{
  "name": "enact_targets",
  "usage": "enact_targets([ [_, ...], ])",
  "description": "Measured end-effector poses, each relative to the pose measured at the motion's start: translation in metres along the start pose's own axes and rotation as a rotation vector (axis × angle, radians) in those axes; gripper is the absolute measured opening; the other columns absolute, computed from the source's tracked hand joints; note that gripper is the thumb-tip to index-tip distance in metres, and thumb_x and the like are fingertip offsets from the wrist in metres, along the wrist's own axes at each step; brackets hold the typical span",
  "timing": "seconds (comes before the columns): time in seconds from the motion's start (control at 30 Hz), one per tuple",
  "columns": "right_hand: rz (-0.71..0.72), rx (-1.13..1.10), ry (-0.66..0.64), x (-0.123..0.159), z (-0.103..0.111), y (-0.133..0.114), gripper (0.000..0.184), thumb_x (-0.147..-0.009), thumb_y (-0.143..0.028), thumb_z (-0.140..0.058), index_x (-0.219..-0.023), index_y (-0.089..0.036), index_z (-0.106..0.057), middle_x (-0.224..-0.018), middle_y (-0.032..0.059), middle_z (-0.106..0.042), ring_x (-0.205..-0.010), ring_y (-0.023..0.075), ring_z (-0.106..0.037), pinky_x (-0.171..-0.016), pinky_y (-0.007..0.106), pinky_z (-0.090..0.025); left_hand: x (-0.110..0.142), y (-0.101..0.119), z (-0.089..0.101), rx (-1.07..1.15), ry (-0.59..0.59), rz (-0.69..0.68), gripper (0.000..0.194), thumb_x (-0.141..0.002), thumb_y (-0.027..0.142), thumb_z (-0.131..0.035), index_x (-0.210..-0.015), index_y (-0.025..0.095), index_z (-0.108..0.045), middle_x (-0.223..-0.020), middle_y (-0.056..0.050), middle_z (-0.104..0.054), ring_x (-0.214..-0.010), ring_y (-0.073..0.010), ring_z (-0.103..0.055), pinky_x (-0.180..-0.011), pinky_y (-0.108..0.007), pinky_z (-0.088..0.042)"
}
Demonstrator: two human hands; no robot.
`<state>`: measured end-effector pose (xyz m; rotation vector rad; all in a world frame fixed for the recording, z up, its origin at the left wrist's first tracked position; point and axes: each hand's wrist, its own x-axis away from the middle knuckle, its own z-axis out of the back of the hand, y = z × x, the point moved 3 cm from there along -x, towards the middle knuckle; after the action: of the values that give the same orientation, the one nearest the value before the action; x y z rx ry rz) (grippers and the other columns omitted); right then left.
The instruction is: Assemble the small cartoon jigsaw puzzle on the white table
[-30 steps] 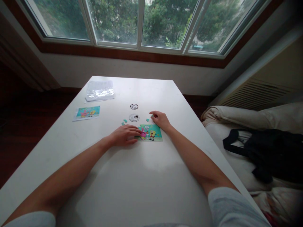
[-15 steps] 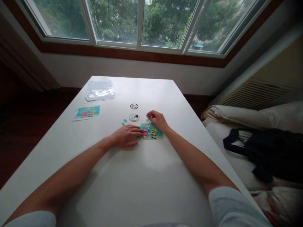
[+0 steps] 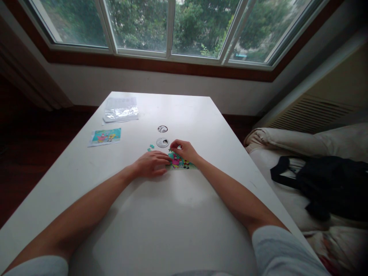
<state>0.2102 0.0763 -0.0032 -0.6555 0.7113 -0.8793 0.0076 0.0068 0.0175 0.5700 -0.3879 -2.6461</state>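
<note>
A small jigsaw puzzle [image 3: 179, 164] with a teal background and cartoon figures in pink and yellow lies on the white table in front of me. My left hand [image 3: 152, 164] rests palm down at its left edge, fingers stretched out and fingertips touching the puzzle. Over the puzzle's upper left corner, my right hand [image 3: 184, 150] pinches a small puzzle piece [image 3: 170, 149] between thumb and forefinger. This hand and wrist cover the upper right of the puzzle. A few loose teal puzzle pieces [image 3: 151, 147] lie just beyond my left hand.
Two round black-and-white pieces, a farther one [image 3: 162, 129] and a nearer one [image 3: 162, 142], lie beyond the puzzle. To the left are a printed picture card [image 3: 105, 136] and a clear plastic bag [image 3: 120, 110]. Dark clothing [image 3: 333, 188] lies on the seat at right.
My right hand has moved left and slightly toward me, from beyond the puzzle's top edge to its upper left corner. My left hand has stayed nearly still.
</note>
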Motion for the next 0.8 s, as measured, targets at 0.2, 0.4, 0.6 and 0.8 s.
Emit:
enact_targets([
  [0.2, 0.031, 0.062, -0.016, 0.001, -0.003, -0.002, 0.014, -0.084, -0.014, -0.068, -0.092, -0.022, -0.074, -0.086, -0.0011, -0.074, -0.082, 0.0150, -0.064, -0.077, 0.027, -0.046, 0.000, 0.001, 0.002, 0.006, -0.013, 0.018, 0.030, -0.092, 0.033, -0.062, -0.119, 0.024, -0.073, -0.129, -0.007, -0.072, -0.119, -0.0243, -0.067, -0.107, -0.039, -0.051],
  [0.4, 0.055, 0.100, -0.012, 0.001, -0.005, -0.001, 0.018, -0.084, -0.012, -0.070, -0.097, -0.023, -0.076, -0.082, 0.0003, -0.070, -0.082, 0.0157, -0.062, -0.079, 0.028, -0.047, 0.000, 0.000, 0.000, 0.006, -0.002, 0.031, 0.029, -0.092, 0.033, -0.062, -0.118, 0.025, -0.074, -0.127, -0.007, -0.072, -0.118, -0.0235, -0.068, -0.106, -0.038, -0.051],
  [0.6, 0.130, 0.150, 0.000, 0.000, -0.009, 0.002, 0.018, -0.087, -0.012, -0.069, -0.097, -0.024, -0.076, -0.087, 0.0015, -0.072, -0.089, 0.0175, -0.061, -0.084, 0.030, -0.047, -0.002, 0.002, 0.001, -0.003, -0.014, 0.032, 0.029, -0.093, 0.033, -0.062, -0.117, 0.025, -0.074, -0.128, -0.007, -0.072, -0.118, -0.0236, -0.068, -0.106, -0.038, -0.051],
  [0.8, 0.210, 0.240, -0.007, 0.000, -0.012, 0.004, 0.015, -0.091, -0.017, -0.068, -0.100, -0.026, -0.076, -0.096, 0.0020, -0.076, -0.097, 0.0213, -0.060, -0.095, 0.037, -0.044, -0.001, -0.001, 0.000, -0.024, -0.032, 0.039, 0.030, -0.095, 0.035, -0.059, -0.120, 0.025, -0.073, -0.130, -0.007, -0.071, -0.120, -0.0245, -0.067, -0.106, -0.038, -0.050],
])
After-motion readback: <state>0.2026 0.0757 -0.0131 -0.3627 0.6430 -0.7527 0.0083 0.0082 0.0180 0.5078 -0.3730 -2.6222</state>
